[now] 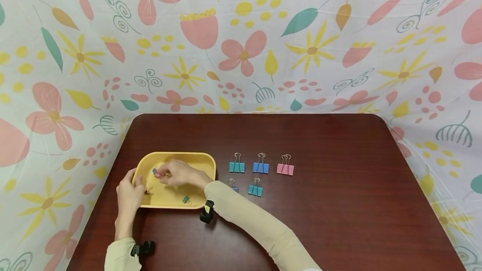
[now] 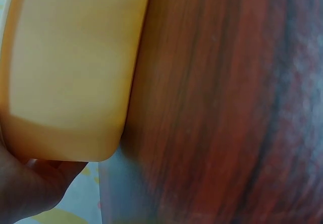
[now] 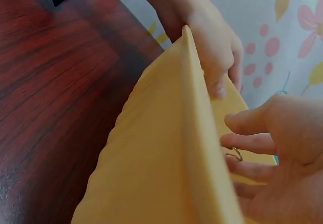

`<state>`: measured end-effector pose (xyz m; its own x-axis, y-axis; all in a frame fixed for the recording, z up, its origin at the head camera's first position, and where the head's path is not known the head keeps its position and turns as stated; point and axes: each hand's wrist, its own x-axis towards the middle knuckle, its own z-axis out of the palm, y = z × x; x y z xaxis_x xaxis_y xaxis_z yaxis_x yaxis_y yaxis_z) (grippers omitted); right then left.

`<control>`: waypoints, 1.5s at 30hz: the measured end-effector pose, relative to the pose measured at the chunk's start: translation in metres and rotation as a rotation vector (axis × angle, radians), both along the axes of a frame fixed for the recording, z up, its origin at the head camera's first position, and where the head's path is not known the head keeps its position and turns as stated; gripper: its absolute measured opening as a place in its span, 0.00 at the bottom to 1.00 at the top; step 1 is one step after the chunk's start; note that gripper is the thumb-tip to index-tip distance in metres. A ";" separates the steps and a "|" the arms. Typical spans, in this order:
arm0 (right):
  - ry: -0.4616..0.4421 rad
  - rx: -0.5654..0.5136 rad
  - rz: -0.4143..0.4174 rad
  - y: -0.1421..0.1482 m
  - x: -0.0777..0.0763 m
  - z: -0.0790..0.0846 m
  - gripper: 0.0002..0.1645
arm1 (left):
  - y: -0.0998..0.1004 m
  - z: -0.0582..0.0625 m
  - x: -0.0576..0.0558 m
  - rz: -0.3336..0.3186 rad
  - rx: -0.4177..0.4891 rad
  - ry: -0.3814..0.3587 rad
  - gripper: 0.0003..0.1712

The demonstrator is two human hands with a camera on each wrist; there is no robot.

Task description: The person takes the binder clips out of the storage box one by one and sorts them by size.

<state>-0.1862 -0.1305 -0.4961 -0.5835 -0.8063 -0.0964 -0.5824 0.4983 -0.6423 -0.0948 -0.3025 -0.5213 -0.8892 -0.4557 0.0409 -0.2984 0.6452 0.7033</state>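
Observation:
My left hand grips the left end of a yellow plastic tray, thumb over the rim. Inside the tray, my right hand holds a small pink binder clip at its fingertips. A wire handle shows between those fingers in the right wrist view; the clip's body is hidden there. Just left of the fingertips is a blue binder clip. A dark clip with gold handles lies near the left thumb, and a green binder clip lies by the tray's front wall.
Right of the tray, a back row has a teal clip, a blue clip and a pink clip. In front are another teal clip and a blue clip partly behind my right sleeve. A floral cloth hangs behind the dark wooden table.

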 end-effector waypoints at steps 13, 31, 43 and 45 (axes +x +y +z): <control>0.084 -0.167 -0.217 0.010 0.005 0.005 0.06 | 0.000 -0.002 0.000 0.014 0.021 0.007 0.20; 0.075 -0.229 -0.213 0.044 0.011 0.030 0.09 | 0.000 0.000 0.003 0.008 0.015 -0.012 0.21; 0.085 -0.285 -0.195 0.071 0.015 0.034 0.04 | 0.001 0.000 0.004 0.009 0.009 -0.009 0.21; 0.082 -0.308 -0.191 0.076 0.017 0.034 0.04 | 0.001 0.000 0.003 0.011 0.001 -0.002 0.21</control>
<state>-0.1695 -0.0549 -0.4620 -0.7219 -0.6662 0.1872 -0.5535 0.3937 -0.7339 -0.0916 -0.3016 -0.5210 -0.8842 -0.4656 0.0385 -0.3070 0.6412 0.7033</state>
